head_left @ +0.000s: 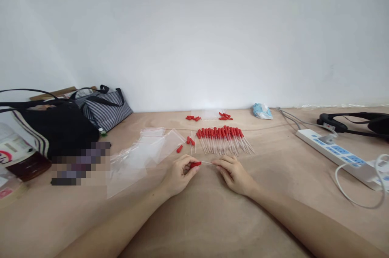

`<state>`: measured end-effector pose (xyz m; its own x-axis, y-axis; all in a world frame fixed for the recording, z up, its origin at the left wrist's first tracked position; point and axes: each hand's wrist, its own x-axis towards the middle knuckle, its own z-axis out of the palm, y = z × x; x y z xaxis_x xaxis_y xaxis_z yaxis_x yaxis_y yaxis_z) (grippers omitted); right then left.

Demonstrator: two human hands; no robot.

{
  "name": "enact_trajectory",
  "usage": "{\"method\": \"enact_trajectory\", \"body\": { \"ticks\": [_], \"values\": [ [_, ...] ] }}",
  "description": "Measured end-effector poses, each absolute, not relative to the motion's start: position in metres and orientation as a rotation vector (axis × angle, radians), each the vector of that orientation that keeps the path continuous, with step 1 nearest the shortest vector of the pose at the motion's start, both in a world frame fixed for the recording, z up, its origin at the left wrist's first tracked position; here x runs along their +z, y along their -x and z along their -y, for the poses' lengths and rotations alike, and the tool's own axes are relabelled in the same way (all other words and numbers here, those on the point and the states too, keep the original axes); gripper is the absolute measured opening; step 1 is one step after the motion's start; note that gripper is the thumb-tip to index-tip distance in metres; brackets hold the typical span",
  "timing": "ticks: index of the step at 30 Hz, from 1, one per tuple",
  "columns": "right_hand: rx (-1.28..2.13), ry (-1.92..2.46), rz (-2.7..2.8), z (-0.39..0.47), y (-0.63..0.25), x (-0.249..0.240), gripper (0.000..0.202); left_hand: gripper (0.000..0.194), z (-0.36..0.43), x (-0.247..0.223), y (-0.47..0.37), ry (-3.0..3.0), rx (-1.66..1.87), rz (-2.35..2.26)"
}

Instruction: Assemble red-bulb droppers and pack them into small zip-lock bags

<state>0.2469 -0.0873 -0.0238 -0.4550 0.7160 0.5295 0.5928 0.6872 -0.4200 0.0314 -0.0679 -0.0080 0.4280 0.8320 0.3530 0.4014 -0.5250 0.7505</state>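
Observation:
My left hand (181, 174) is closed around a red rubber bulb (195, 164). From the bulb's open end a thin clear dropper tube (207, 163) runs to the right, its other part pinched in the fingers of my right hand (232, 173). How deep the tube sits in the bulb I cannot tell. Just beyond my hands lies a row of red-topped droppers (223, 138), tubes toward me. Left of that row are several loose red bulbs (190, 141) and a few clear tubes (195, 143). A single red bulb (179, 149) lies nearest my left hand.
Clear zip bags (136, 154) spread over the left of the table. More red bulbs (225, 116) lie near the wall. At left stand a black bag (65, 128), a striped bag (106, 108) and a bottle (26, 165). A power strip (337, 154) with cables is at right.

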Motion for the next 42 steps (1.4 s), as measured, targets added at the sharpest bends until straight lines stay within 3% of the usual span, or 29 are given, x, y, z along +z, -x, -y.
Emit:
{"method": "enact_trajectory", "body": {
  "ticks": [19, 29, 34, 42],
  "values": [
    [0.243, 0.888, 2.278, 0.094, -0.241, -0.018, 0.026, 0.018, 0.071, -0.007, -0.031, -2.234, 0.979, -1.06],
    [-0.241, 0.809, 2.437, 0.085, -0.252, -0.014, 0.036, 0.017, 0.078, -0.001, -0.034, -2.395, 0.869, -1.014],
    [-0.106, 0.826, 2.397, 0.091, -0.245, -0.014, 0.026, 0.019, 0.08, -0.002, -0.035, -2.488, 0.821, -0.86],
    [0.16, 0.9, 2.377, 0.091, -0.236, -0.017, 0.026, 0.018, 0.078, -0.006, -0.034, -2.52, 0.849, -0.82]
  ]
}}
